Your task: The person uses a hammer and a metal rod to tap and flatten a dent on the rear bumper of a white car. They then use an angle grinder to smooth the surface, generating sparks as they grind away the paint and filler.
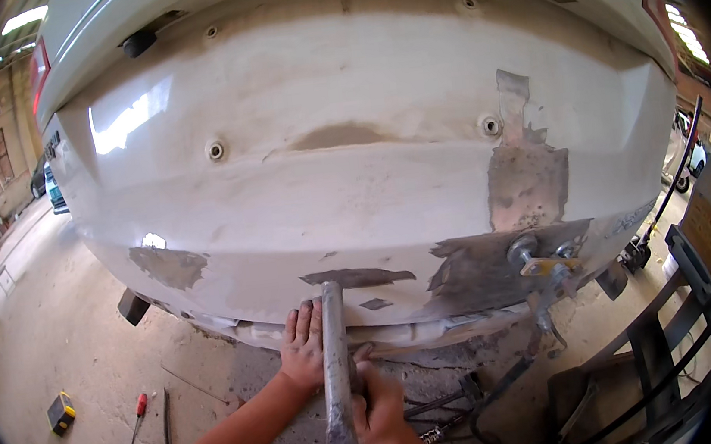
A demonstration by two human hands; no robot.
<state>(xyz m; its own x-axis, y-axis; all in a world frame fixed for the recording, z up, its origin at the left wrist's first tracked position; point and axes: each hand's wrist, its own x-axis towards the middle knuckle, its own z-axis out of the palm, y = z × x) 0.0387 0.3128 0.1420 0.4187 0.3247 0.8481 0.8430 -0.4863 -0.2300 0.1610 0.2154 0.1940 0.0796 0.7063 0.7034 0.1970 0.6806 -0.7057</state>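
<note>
Left hand (pixel 302 349), fingers extended, seemingly resting against white car panel (pixel 353 196); right hand (pixel 383 405), blurred, curled round grey metal bar (pixel 337 380) between the hands | Risk: a slip could pinch left fingers beside bar's tip | Margins: panel's lower edge near; metal fixture (pixel 548 266) narrows right; floor (pixel 82 337) leftward offers more room

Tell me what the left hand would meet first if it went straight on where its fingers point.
Most likely the pale car panel, near the left end of a dark patch; depth is unclear, so the left hand may already touch it.
</note>
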